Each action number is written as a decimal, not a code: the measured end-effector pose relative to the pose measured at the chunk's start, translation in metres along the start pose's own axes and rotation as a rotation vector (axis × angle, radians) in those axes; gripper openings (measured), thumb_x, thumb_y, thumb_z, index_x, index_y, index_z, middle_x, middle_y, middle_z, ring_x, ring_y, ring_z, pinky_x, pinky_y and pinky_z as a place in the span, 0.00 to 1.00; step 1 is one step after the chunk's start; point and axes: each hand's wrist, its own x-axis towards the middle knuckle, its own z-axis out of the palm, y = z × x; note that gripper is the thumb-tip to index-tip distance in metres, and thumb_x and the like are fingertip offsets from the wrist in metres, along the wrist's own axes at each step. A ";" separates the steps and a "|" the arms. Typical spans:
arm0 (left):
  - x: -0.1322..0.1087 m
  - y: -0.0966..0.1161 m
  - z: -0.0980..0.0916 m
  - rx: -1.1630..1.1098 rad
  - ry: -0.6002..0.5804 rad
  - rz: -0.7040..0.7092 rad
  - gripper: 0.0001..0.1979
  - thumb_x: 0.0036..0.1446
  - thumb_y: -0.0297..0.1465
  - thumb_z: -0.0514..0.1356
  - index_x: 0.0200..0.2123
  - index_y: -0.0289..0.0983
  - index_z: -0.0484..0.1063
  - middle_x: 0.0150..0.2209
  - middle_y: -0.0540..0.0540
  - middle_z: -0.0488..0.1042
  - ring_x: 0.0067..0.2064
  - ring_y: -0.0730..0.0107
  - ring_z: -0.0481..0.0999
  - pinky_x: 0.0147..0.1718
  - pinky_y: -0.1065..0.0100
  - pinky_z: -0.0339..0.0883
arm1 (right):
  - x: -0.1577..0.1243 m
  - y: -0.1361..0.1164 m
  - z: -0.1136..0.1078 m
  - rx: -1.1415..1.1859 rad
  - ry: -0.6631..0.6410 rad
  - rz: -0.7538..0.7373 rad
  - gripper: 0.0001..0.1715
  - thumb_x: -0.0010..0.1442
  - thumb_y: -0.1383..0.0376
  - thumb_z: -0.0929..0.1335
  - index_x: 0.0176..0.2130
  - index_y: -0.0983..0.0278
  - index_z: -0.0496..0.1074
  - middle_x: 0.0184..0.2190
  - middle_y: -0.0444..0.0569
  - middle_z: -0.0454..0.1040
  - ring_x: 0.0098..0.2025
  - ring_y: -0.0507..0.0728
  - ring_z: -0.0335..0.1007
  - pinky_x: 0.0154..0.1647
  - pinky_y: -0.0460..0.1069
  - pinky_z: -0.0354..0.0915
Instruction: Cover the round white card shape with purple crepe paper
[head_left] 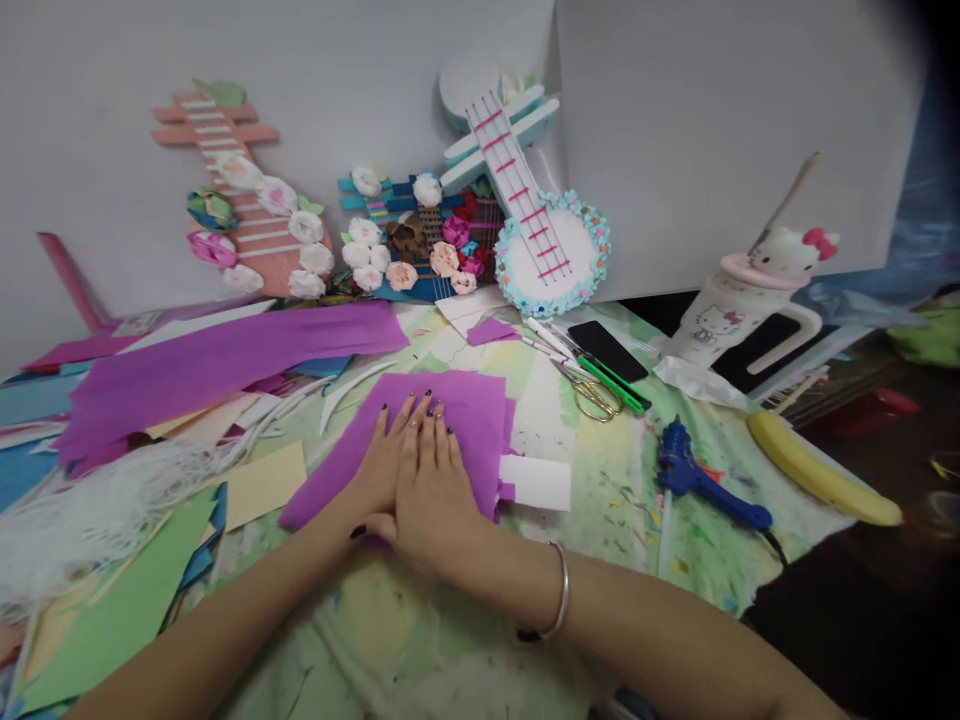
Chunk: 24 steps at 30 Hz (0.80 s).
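Observation:
A folded sheet of purple crepe paper (472,405) lies flat on the table in front of me. My left hand (379,465) rests on it with fingers stretched forward. Partly over the left hand lies my right hand (435,485), palm down, its fingers straight and its thumb out to the side. Both hands touch the purple paper and hold nothing between their fingers. A small white card (540,483) sticks out by the paper's right edge. To the left is a beige paper square (266,485).
Gold scissors (596,400), a green cutter (611,382) and a black phone (607,350) lie behind, to the right. Further right are a blue glue gun (705,480), a banana (821,470) and a white tumbler (724,315). Decorated paper instruments (532,230) lean at the back; paper scraps (120,600) cover the left.

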 end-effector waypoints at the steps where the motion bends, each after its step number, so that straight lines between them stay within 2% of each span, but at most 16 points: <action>1: 0.001 0.001 -0.001 0.004 -0.012 -0.004 0.30 0.61 0.38 0.45 0.65 0.37 0.48 0.67 0.37 0.46 0.67 0.50 0.39 0.61 0.43 0.38 | -0.001 0.003 0.000 0.006 0.011 0.031 0.59 0.55 0.41 0.60 0.65 0.81 0.39 0.66 0.71 0.36 0.68 0.71 0.24 0.65 0.64 0.33; 7: 0.004 0.004 -0.003 0.014 -0.014 0.024 0.32 0.59 0.39 0.47 0.64 0.33 0.49 0.66 0.37 0.47 0.67 0.46 0.41 0.59 0.40 0.41 | -0.007 0.015 -0.003 0.018 0.053 0.119 0.60 0.55 0.40 0.59 0.65 0.83 0.40 0.66 0.72 0.34 0.68 0.72 0.23 0.65 0.65 0.33; 19: 0.003 0.005 -0.006 -0.005 -0.009 0.009 0.33 0.59 0.39 0.46 0.65 0.33 0.47 0.67 0.39 0.46 0.67 0.47 0.40 0.59 0.42 0.41 | -0.010 0.012 0.012 0.005 0.105 0.191 0.63 0.53 0.39 0.61 0.65 0.81 0.37 0.66 0.73 0.34 0.67 0.73 0.19 0.64 0.66 0.30; 21: 0.003 0.004 -0.007 -0.012 -0.010 0.015 0.33 0.59 0.40 0.47 0.65 0.33 0.47 0.67 0.38 0.46 0.67 0.46 0.40 0.59 0.41 0.41 | -0.010 0.012 0.005 0.021 0.078 0.193 0.62 0.53 0.41 0.63 0.65 0.82 0.38 0.66 0.73 0.35 0.67 0.74 0.21 0.64 0.66 0.32; 24: -0.001 0.004 -0.014 -0.049 0.006 0.052 0.32 0.61 0.41 0.46 0.64 0.32 0.50 0.66 0.35 0.47 0.66 0.45 0.42 0.59 0.40 0.42 | -0.006 0.024 -0.023 0.028 0.062 0.161 0.53 0.57 0.50 0.64 0.65 0.81 0.41 0.65 0.71 0.42 0.67 0.73 0.32 0.63 0.64 0.39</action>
